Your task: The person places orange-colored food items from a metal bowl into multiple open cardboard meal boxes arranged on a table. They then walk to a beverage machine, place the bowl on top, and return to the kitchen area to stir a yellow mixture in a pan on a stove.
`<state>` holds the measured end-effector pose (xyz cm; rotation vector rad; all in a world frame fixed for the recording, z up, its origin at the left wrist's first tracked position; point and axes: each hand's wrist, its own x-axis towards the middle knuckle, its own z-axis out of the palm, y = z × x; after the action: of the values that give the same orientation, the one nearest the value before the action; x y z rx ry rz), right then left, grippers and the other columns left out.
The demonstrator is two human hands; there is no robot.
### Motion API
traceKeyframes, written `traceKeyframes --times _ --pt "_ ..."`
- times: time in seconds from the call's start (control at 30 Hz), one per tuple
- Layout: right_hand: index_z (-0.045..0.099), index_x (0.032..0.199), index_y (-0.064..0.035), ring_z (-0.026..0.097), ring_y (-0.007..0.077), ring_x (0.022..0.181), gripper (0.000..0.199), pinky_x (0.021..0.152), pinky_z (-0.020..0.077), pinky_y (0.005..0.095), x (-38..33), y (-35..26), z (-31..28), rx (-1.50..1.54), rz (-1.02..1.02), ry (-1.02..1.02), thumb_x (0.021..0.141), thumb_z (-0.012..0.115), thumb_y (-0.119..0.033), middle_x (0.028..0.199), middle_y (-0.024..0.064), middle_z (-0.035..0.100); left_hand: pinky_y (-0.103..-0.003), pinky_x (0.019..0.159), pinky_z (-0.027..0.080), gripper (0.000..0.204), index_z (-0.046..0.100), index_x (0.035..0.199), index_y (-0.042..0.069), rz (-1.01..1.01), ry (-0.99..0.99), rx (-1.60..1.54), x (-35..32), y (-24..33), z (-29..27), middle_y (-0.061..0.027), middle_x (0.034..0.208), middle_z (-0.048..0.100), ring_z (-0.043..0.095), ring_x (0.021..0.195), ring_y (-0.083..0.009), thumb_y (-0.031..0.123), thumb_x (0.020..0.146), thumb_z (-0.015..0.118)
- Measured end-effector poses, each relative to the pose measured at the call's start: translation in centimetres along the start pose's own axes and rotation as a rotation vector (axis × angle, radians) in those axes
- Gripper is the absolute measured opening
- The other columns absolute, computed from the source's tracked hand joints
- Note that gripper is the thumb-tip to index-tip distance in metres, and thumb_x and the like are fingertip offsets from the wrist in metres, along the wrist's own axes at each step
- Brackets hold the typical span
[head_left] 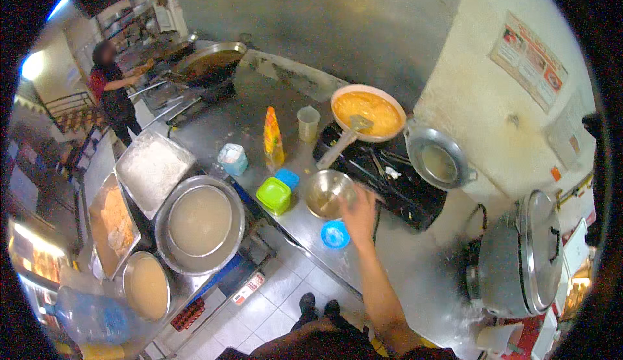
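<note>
My right hand (358, 214) is at the right side of a shiny metal bowl (321, 194) on the steel counter. Its fingers appear to pinch the bowl's rim, though they are slightly blurred. Just in front of the bowl is a small round blue container (335, 235). To its left stand a bright green tub (274, 195) and a blue piece (287, 178) partly behind it. Behind these are a yellow pouch (273, 143), a clear plastic jug (308, 124) and a tub of white powder (232, 159). My left hand does not show.
A black stove (415, 198) bears a pan (399, 106) of orange liquid with a wide-bladed utensil (341, 147). Beside it rests a grey pan (466, 173). A large lidded pot (506, 269) stands right. Trays and basins (165, 253) fill the left; a person (117, 91) works farther back.
</note>
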<state>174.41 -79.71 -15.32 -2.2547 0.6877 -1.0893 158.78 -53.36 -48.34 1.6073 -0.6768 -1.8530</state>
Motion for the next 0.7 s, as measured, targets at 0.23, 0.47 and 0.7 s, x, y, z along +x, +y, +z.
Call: traceKeyframes --times 0.23,0.47,0.7 --pt "0.028 0.141 -0.0013 0.043 0.0436 0.111 0.099 0.096 0.0423 0.045 11.8 -3.6 10.9 -0.205 0.291 -0.141 0.068 0.081 -0.041 0.123 0.0306 0.036 -0.027 0.057 0.049 0.04 0.065 0.102 0.004 0.158 0.522 -0.362 -8.4 6.7 -13.8 -0.0075 0.081 0.068 0.059 0.064 -0.0136 0.042 0.095 0.051" --pt "0.032 0.138 -0.0019 0.054 0.0474 0.102 0.074 0.091 0.0451 0.0491 12.7 0.9 10.4 -0.024 0.438 -0.245 0.073 0.066 -0.012 0.12 0.0331 0.043 -0.029 0.066 0.05 0.033 0.065 0.098 0.002 0.461 0.74 -0.437 -13.7 22.8 -21.1 -0.0068 0.084 0.067 0.061 0.069 -0.0154 0.031 0.094 0.051" --pt "0.052 0.121 0.0016 0.058 0.0443 0.098 0.05 0.088 0.0469 0.049 15.9 3.5 3.9 -0.238 0.289 -0.203 0.072 0.062 -0.007 0.104 0.0275 0.061 -0.026 0.071 0.047 0.037 0.06 0.101 0.003 0.721 0.918 -0.498 -11.3 37.3 -28.2 -0.004 0.085 0.062 0.058 0.074 -0.0147 0.038 0.096 0.052"
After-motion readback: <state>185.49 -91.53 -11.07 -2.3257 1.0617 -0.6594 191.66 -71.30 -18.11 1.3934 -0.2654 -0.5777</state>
